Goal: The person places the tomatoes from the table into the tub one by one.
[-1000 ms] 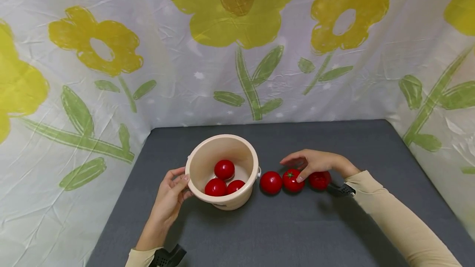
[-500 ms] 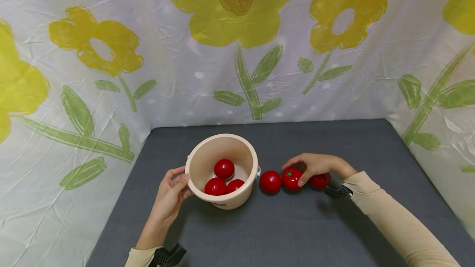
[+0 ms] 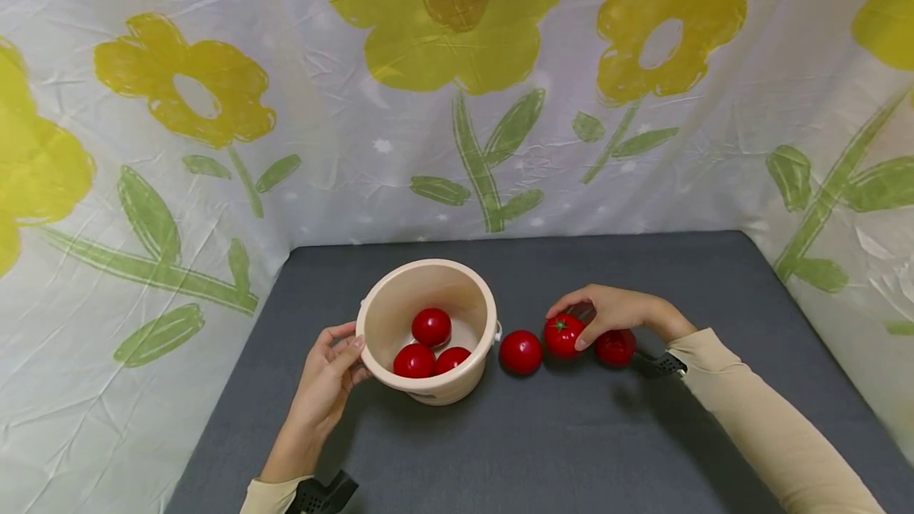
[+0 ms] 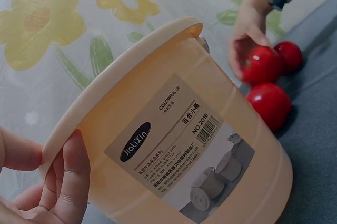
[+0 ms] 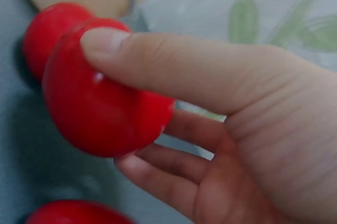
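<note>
As the left hand [image 3: 329, 379] pinches the bucket [image 3: 446, 280] by its rim, likely steadying it, the right hand [image 3: 607, 309], fingers part-curled, presumably for security, grips a stemmed tomato [image 3: 561, 336] right of the bucket, between a nearer tomato [image 3: 520, 352] and a farther tomato [image 3: 616, 347].

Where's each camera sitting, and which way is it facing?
Head: worn on the head, facing forward and down at the bucket; left hand, right hand and sleeves show.
Left wrist: on that wrist, facing the bucket's label; left hand close, right hand beyond.
Right wrist: on that wrist, facing the held tomato; only the right hand shows.
Head and left wrist share bucket and both hands.
</note>
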Tool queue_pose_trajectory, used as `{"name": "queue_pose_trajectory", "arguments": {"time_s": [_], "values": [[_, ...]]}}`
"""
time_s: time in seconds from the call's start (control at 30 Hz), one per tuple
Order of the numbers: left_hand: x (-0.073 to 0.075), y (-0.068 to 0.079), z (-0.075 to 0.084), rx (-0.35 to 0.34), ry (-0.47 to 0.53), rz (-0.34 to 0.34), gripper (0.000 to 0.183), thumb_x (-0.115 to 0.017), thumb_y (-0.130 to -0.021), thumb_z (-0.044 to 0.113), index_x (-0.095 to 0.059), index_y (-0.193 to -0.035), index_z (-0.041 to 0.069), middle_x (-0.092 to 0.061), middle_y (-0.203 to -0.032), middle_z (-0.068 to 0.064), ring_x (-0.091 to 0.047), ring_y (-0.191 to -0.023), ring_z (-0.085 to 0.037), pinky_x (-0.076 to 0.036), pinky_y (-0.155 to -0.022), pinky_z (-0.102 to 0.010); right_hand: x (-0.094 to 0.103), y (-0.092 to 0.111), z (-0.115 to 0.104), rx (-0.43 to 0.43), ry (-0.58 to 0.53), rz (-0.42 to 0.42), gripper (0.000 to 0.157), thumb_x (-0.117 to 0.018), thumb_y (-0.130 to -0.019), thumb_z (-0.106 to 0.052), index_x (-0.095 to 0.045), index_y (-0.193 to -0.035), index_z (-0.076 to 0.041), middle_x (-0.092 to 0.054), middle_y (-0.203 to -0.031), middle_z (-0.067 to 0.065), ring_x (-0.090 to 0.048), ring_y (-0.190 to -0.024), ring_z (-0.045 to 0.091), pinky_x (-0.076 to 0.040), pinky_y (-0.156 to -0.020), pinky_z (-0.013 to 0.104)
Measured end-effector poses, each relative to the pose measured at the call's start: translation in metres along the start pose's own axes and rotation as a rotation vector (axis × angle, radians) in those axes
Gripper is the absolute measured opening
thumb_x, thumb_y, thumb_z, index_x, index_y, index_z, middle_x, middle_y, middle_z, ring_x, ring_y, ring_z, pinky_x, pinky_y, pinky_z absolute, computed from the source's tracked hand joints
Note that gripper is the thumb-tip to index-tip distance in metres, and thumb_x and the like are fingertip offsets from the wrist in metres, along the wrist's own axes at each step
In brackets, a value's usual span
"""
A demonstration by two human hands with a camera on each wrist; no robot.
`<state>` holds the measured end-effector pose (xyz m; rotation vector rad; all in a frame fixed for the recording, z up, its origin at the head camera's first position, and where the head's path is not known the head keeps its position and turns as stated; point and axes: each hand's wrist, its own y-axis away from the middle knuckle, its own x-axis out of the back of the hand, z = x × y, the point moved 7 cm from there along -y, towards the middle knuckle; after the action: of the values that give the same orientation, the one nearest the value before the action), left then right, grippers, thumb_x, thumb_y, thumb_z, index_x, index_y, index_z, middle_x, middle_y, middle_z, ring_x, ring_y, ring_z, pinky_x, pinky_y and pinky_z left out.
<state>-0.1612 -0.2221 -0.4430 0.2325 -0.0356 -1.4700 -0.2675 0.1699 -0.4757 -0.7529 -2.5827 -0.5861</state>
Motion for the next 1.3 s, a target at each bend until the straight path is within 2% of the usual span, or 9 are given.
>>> {"name": "queue_pose_trajectory", "arguments": {"time_s": [0.13,0.27,0.4,0.63,0.97,1.3], "values": [[0.002,0.0,-0.001,0.017,-0.002,0.014,0.027,-0.051,-0.1,0.003,-0.038,-0.121,0.012,-0.07,-0.096,0.007,-0.064,-0.074,-0.006,-0.056,-0.064,-0.02,0.012,0.001,-0.011,0.029,-0.063,0.027,0.063,-0.08,-0.082,-0.016,-0.053,-0.138,-0.003,-0.059,-0.137,0.016,-0.062,-0.114,0.025,-0.055,-0.094,0.036],[0.003,0.0,-0.003,0.028,-0.004,0.02,0.027,-0.051,-0.1,0.004,-0.037,-0.122,0.012,-0.071,-0.096,0.009,-0.064,-0.074,-0.006,-0.056,-0.064,-0.02,0.019,0.0,-0.019,0.041,-0.084,0.034,0.064,-0.08,-0.082,-0.016,-0.052,-0.139,-0.004,-0.058,-0.139,0.016,-0.062,-0.114,0.025,-0.057,-0.09,0.03],[0.002,0.0,-0.003,0.026,-0.008,0.017,0.027,-0.051,-0.1,0.004,-0.037,-0.122,0.012,-0.07,-0.095,0.01,-0.064,-0.074,-0.005,-0.056,-0.064,-0.02,0.025,0.0,-0.028,0.053,-0.081,0.046,0.062,-0.079,-0.083,-0.015,-0.053,-0.138,-0.007,-0.056,-0.141,0.016,-0.059,-0.116,0.028,-0.058,-0.089,0.031],[0.002,-0.001,-0.003,0.02,-0.007,0.013,0.026,-0.049,-0.1,0.002,-0.037,-0.121,0.011,-0.07,-0.092,0.012,-0.064,-0.073,-0.005,-0.056,-0.063,-0.02,0.041,-0.001,-0.049,0.086,-0.102,0.054,0.062,-0.077,-0.084,-0.013,-0.05,-0.14,-0.004,-0.052,-0.142,0.02,-0.062,-0.112,0.028,-0.06,-0.087,0.034],[-0.001,0.001,0.0,-0.005,0.022,-0.008,0.026,-0.05,-0.1,0.001,-0.037,-0.121,0.01,-0.071,-0.094,0.007,-0.064,-0.071,-0.005,-0.057,-0.062,-0.02,0.056,-0.004,-0.083,0.08,-0.083,0.046,0.063,-0.076,-0.085,-0.014,-0.05,-0.141,-0.007,-0.055,-0.139,0.016,-0.061,-0.114,0.028,-0.06,-0.087,0.036],[-0.002,-0.001,0.002,-0.004,0.016,-0.01,0.027,-0.05,-0.1,0.001,-0.036,-0.121,0.01,-0.07,-0.093,0.009,-0.065,-0.073,-0.006,-0.058,-0.063,-0.021,0.073,-0.014,-0.131,0.16,0.007,0.063,0.062,-0.078,-0.083,-0.011,-0.052,-0.14,-0.007,-0.053,-0.142,0.016,-0.062,-0.114,0.027,-0.059,-0.09,0.033]]}}
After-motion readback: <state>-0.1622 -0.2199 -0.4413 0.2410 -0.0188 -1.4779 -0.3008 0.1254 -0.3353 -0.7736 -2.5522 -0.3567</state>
